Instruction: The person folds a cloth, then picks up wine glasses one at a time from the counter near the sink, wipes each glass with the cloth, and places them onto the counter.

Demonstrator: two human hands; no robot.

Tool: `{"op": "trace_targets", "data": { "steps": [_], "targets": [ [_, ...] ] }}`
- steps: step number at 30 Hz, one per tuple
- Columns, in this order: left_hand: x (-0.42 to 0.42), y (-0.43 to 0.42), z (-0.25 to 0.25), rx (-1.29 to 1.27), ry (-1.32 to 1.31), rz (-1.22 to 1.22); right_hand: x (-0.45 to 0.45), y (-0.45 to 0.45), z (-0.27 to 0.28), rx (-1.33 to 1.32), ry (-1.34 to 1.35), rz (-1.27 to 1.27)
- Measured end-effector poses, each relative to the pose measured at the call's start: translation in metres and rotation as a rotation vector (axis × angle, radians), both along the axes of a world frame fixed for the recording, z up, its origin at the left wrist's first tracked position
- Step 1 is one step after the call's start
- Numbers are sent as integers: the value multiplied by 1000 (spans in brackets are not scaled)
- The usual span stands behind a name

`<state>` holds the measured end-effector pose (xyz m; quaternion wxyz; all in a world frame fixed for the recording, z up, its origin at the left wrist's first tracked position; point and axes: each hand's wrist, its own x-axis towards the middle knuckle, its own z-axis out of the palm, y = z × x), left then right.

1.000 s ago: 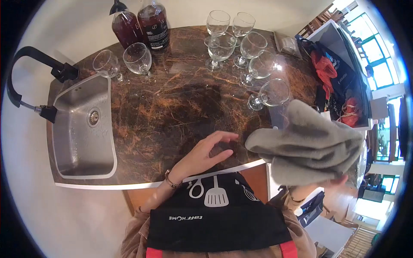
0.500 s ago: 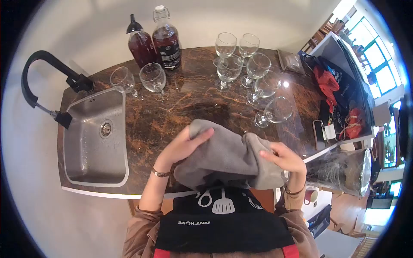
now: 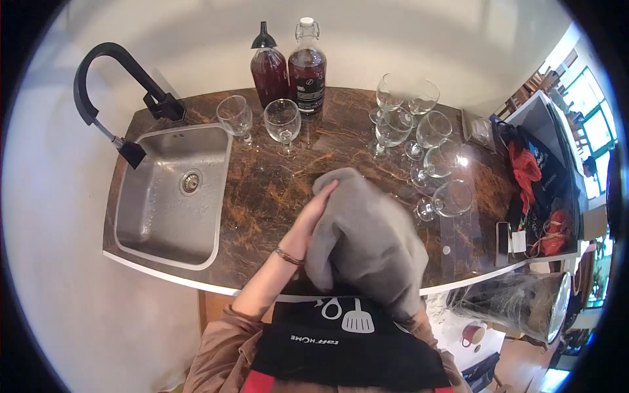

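A grey cloth (image 3: 373, 242) is bunched up over the front edge of the counter, close to the black apron (image 3: 314, 354). My left hand (image 3: 313, 219) grips its left side, fingers lying along the upper edge and partly covered by folds. The cloth hides my right hand; just the right sleeve and wrist area (image 3: 419, 322) show below it. Nearest to the cloth on the right, a stemmed glass (image 3: 452, 198) lies tipped on the counter or looks tilted through the lens; I cannot tell which.
More stemmed glasses (image 3: 394, 128) stand at the back right, and two (image 3: 282, 121) near the sink (image 3: 226, 196). Two bottles of dark red liquid (image 3: 307, 75) stand by the wall. A black faucet (image 3: 121, 56) arches over the sink. A phone (image 3: 503, 242) lies at right.
The cloth has been turned and raised into a bulkier bundle. My right hand, visible on the cloth before, is now covered by it. The view has shifted left.
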<state>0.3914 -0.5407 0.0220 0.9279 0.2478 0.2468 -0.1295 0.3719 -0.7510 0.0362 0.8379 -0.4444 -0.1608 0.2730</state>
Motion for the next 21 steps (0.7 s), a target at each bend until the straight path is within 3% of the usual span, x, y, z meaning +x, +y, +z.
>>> {"op": "trace_targets", "data": {
  "steps": [2,5,10,12,13,14,16,18,20,21],
  "targets": [
    [-11,13,2,94,67,-4,2,-4,4,-29,10,80],
    [-16,28,-5,412,-57,119,3,-3,7,-58,16,147],
    [-6,53,-16,479,-273,282,3,3,11,-56,38,135],
    [-5,65,-23,1035,-79,341,4,7,12,-37,53,81],
    [-9,74,-23,1181,-76,200,6,9,14,-32,60,53],
    [-9,79,-24,1355,10,221,6,10,18,-29,41,4],
    [-11,96,-20,888,-65,386,8,12,27,-82,-65,-85],
    [1,109,-19,-124,-246,380,11,18,39,-225,-311,-109],
    [22,109,-21,-602,-188,355,16,28,54,-471,-737,-42],
    [30,108,-22,-605,-184,354,20,33,59,-600,-964,9]
  ]
}}
